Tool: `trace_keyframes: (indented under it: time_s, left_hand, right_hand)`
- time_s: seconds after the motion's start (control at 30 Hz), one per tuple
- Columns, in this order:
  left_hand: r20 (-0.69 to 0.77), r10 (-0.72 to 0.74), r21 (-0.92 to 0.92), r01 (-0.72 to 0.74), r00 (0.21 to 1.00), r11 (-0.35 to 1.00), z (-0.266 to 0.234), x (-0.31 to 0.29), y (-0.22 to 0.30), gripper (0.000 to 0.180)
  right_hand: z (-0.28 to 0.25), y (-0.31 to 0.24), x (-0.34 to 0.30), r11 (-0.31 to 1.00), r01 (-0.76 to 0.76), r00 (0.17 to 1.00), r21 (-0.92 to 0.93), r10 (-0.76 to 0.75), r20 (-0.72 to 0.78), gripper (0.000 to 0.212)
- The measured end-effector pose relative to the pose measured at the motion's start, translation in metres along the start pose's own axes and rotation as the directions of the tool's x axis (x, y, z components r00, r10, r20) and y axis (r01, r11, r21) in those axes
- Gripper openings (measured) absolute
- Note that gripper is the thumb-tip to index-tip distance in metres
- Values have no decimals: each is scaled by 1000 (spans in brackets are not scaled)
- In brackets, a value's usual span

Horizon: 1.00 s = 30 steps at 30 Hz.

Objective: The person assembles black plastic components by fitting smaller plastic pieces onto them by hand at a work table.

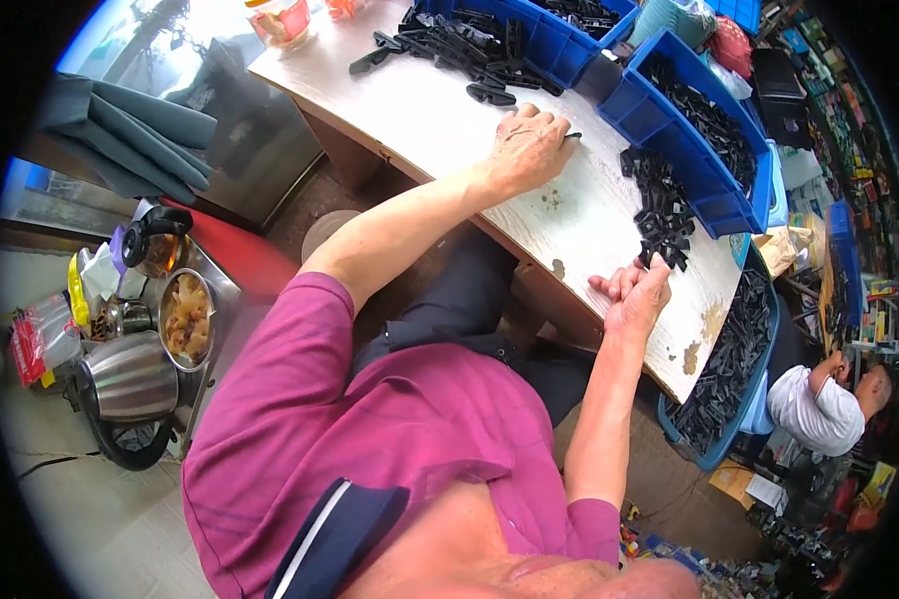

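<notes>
My left hand (529,148) is closed over the white tabletop (594,225), and the end of a dark, narrow plastic piece (572,136) pokes out past its fingers. Most of that piece is hidden by the hand. Farther right, my right hand (631,299) is at the near end of a row of small black plastic parts (662,215). Its fingertips pinch at one of these parts, with the other fingers curled in. Longer black plastic pieces (449,45) lie heaped at the far side of the table, some loose ones just beyond my left hand.
Blue bins (649,120) of black parts line the table's far right side. A blue tub (714,459) heaped with black pieces stands beyond its right edge. At left, a kettle (135,379), a bowl (187,317) and a glass teapot (155,243) crowd a counter. Another person (819,404) sits far right.
</notes>
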State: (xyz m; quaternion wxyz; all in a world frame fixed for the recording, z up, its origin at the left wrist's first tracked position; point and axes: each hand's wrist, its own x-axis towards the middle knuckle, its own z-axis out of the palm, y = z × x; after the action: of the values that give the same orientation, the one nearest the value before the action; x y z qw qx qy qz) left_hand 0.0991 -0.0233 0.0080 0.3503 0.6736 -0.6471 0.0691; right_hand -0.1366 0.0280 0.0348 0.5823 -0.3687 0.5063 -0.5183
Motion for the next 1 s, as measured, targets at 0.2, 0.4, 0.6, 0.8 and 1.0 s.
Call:
trace_keyframes:
  time_s: [0.2,0.4,0.6,0.8,1.0]
  left_hand:
    - [35,-15,-70,18,999,997,9,-8,4,25]
    - [-152,-92,-57,84,984,995,2,-6,2,29]
    - [78,23,17,-25,997,1000,-4,-17,14,22]
    - [17,230,-46,-229,973,972,-5,-38,20,20]
    - [283,-25,-757,239,959,608,-19,-50,67,22]
  right_hand:
    - [4,-5,-2,999,-19,1000,32,20,-14,32]
    - [4,-4,-1,999,-18,999,35,19,-28,32]
    - [-4,2,5,999,13,1000,45,-13,3,32]
    - [0,1,1,996,42,999,78,-44,22,29]
    - [-4,7,4,991,82,997,103,-81,-18,31]
